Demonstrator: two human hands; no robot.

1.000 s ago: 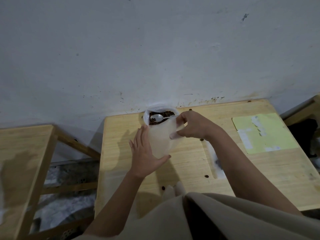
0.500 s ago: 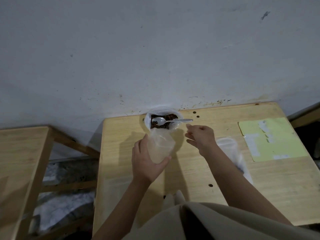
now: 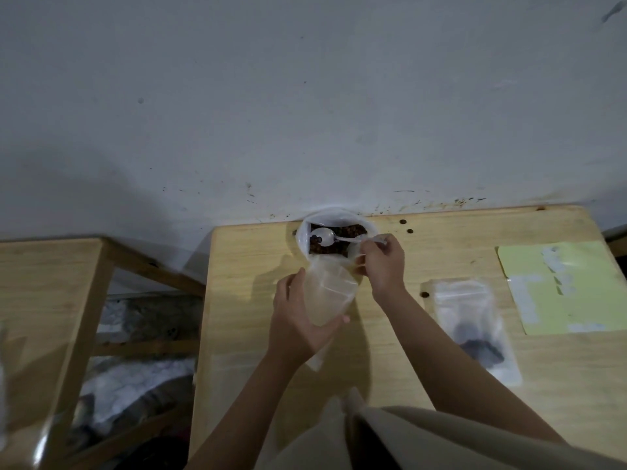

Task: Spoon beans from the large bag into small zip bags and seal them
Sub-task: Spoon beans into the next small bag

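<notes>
The left hand (image 3: pixel 298 320) wraps its fingers round the empty small zip bag (image 3: pixel 327 293), just below the large bag (image 3: pixel 334 239) of beans at the bench's far edge. The right hand (image 3: pixel 381 266) pinches the spoon (image 3: pixel 334 237) handle — a limp, half-closed mouth could scatter beans across the bench (image 3: pixel 441 368).

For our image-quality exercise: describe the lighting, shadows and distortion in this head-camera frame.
Head view: dim, uneven light, wall darker at the left; hands cast soft shadows on the table; the wide lens bows the table's far edge; the filled bag at the right looks blurred.
</notes>
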